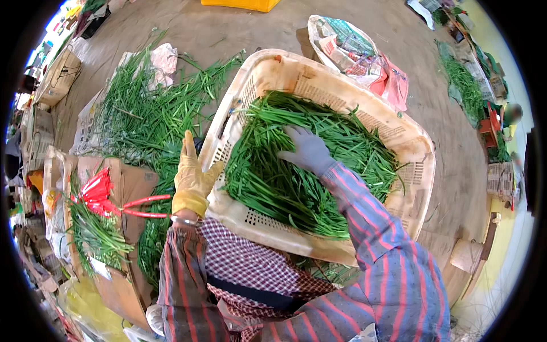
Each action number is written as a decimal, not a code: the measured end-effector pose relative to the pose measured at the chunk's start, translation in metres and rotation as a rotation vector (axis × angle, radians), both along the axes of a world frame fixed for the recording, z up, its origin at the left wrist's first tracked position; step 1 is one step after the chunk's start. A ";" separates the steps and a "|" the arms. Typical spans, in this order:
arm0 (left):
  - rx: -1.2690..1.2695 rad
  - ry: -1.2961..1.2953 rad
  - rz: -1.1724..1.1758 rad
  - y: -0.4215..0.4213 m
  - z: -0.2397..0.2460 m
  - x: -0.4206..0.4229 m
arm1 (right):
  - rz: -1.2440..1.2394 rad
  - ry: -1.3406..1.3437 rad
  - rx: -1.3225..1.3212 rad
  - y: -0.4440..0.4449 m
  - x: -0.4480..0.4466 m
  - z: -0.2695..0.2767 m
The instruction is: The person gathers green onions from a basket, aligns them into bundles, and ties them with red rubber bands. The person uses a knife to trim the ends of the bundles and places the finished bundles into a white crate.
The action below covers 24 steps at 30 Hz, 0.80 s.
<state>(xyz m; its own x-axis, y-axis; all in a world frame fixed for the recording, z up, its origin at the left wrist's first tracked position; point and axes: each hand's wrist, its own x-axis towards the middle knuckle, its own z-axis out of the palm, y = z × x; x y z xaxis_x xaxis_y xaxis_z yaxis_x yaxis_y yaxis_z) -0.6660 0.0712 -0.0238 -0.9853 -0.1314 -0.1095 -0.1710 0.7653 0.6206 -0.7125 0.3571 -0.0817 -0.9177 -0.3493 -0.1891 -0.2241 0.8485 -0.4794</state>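
My right hand (308, 150), in a grey glove, lies with spread fingers on long green leafy stalks (273, 179) inside a large off-white plastic crate (410, 149). Nothing is gripped in it that I can see. My left hand (192, 175), in a yellow rubber glove, is raised at the crate's left wall, fingers pointing up and thumb apart, holding nothing. Left of it, a bunch of red plastic ties (100, 192) lies on cardboard (132, 184) beside a smaller bundle of green stalks (92, 231).
Loose green stalks (149, 107) are heaped on the floor at the left. A woven sack (346, 51) lies behind the crate, and a yellow crate (241, 3) stands at the top edge. At far right are more greens (461, 81) and a person (510, 117).
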 end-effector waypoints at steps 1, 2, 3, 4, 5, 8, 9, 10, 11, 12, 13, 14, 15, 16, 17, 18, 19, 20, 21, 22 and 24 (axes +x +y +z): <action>-0.034 -0.079 -0.013 0.002 -0.001 -0.009 | 0.001 0.064 0.106 -0.003 -0.020 -0.009; -0.031 -0.159 -0.058 0.018 -0.018 -0.023 | 0.002 0.026 0.267 0.004 -0.036 -0.024; -0.079 -0.236 -0.056 0.014 -0.016 -0.024 | 0.043 -0.005 0.372 -0.015 -0.050 -0.033; -0.117 -0.110 -0.046 0.012 -0.026 -0.016 | 0.016 0.073 0.315 -0.030 -0.054 -0.048; -0.160 -0.104 -0.035 0.008 -0.034 -0.018 | 0.012 0.089 0.320 -0.032 -0.061 -0.058; -0.254 -0.177 -0.029 0.026 -0.028 -0.022 | -0.058 0.240 0.301 -0.041 -0.062 -0.098; -0.264 -0.258 -0.041 0.026 -0.025 -0.023 | -0.042 0.197 0.302 -0.049 -0.056 -0.103; -0.255 -0.275 -0.037 0.023 -0.024 -0.022 | -0.017 0.166 0.311 -0.057 -0.049 -0.097; -0.244 -0.292 -0.037 0.021 -0.024 -0.022 | 0.005 0.134 0.322 -0.062 -0.042 -0.095; -0.234 -0.291 -0.043 0.021 -0.023 -0.023 | 0.009 0.214 0.332 -0.062 -0.039 -0.097; -0.223 -0.291 -0.054 0.022 -0.023 -0.023 | 0.019 0.205 0.350 -0.058 -0.040 -0.099; -0.211 -0.292 -0.068 0.024 -0.026 -0.024 | 0.026 0.195 0.370 -0.052 -0.041 -0.100; -0.213 -0.286 -0.051 0.020 -0.022 -0.022 | 0.044 0.190 0.364 -0.060 -0.042 -0.096; -0.216 -0.280 -0.037 0.017 -0.020 -0.020 | 0.040 0.190 0.394 -0.068 -0.043 -0.092; -0.219 -0.276 -0.023 0.015 -0.016 -0.019 | 0.040 0.159 0.401 -0.072 -0.049 -0.087; -0.237 -0.296 -0.028 0.010 -0.013 -0.017 | 0.044 0.124 0.412 -0.076 -0.057 -0.084; -0.238 -0.290 -0.042 0.013 -0.016 -0.018 | 0.034 0.082 0.435 -0.073 -0.061 -0.085; -0.241 -0.285 -0.054 0.014 -0.018 -0.020 | 0.000 0.182 0.447 -0.071 -0.059 -0.096; -0.244 -0.273 -0.062 0.017 -0.019 -0.024 | -0.032 0.187 0.451 -0.072 -0.056 -0.103; -0.234 -0.328 -0.061 0.020 -0.017 -0.027 | -0.063 0.194 0.454 -0.074 -0.054 -0.109; -0.252 -0.297 -0.077 0.019 -0.022 -0.024 | -0.079 0.300 0.434 -0.076 -0.050 -0.117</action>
